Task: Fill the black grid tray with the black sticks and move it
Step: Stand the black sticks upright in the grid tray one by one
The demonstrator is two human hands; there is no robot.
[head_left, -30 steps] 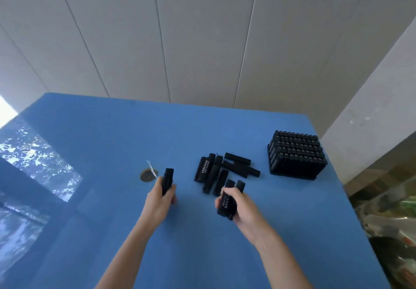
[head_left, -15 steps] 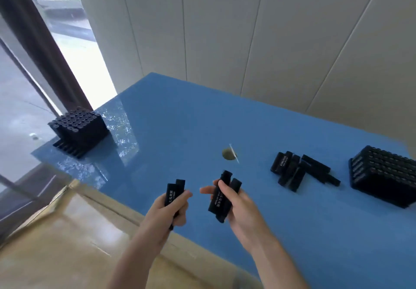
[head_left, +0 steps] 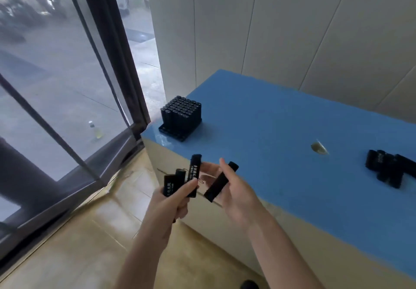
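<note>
My left hand (head_left: 172,201) grips three black sticks (head_left: 180,179) upright, off the front edge of the blue table (head_left: 281,135). My right hand (head_left: 234,192) holds one black stick (head_left: 220,182) tilted, close to the left hand. A black grid tray (head_left: 181,117) packed with upright sticks stands at the table's left corner, beyond both hands. A pile of loose black sticks (head_left: 389,168) lies on the table at the far right edge of the view.
A small round hole (head_left: 317,148) marks the tabletop between the tray and the pile. A glass door with a dark frame (head_left: 117,63) stands left of the table. Tan floor tiles (head_left: 90,232) lie below. A white panelled wall (head_left: 292,30) backs the table.
The view has swung left, so the left tray is now near the middle and the right tray is out of view. One stick has passed from my right hand to my left hand.
</note>
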